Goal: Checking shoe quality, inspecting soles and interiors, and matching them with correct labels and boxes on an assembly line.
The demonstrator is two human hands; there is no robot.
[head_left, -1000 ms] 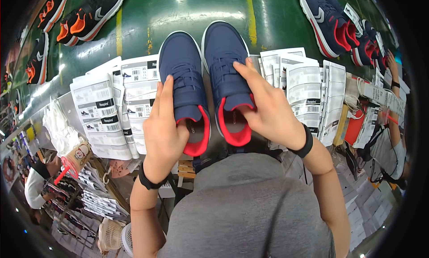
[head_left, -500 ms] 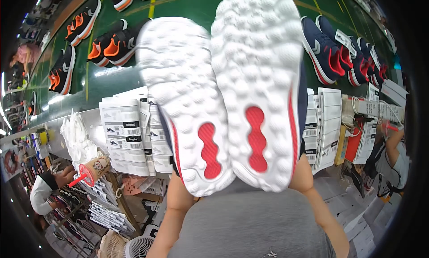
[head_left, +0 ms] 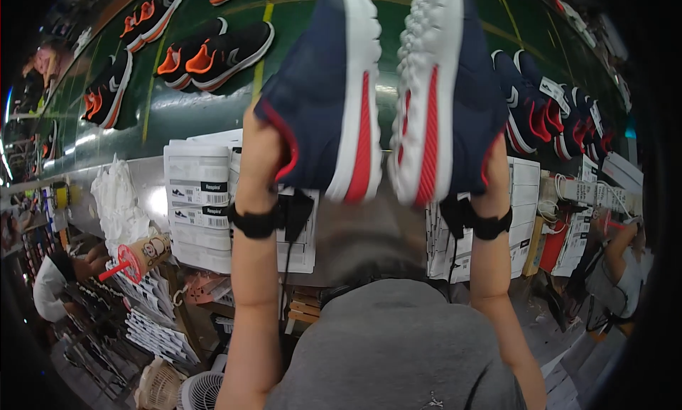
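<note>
Two navy sneakers with thick white soles and red trim are held up before me, their soles facing each other with a narrow gap between. My left hand point(head_left: 260, 150) reaches into the red-lined opening of the left sneaker point(head_left: 310, 97). The right sneaker point(head_left: 470, 104) is carried the same way, with my right hand point(head_left: 496, 174) inside its opening. The fingers of both hands are hidden within the shoes. A black strap point(head_left: 257, 222) circles my left wrist, and a matching strap point(head_left: 490, 224) my right.
Black-and-orange sneakers point(head_left: 231, 58) stand on the green table point(head_left: 206, 115) at left; more navy sneakers point(head_left: 526, 115) stand at right. Along the near edge are stacks of printed white sheets point(head_left: 195, 232) and a cup with a red straw point(head_left: 138, 259). Fans point(head_left: 202, 392) stand below. Other people are at both sides.
The sneakers have turned from showing their full soles to me to facing each other sole to sole. They have moved up and away, and my forearms now show more.
</note>
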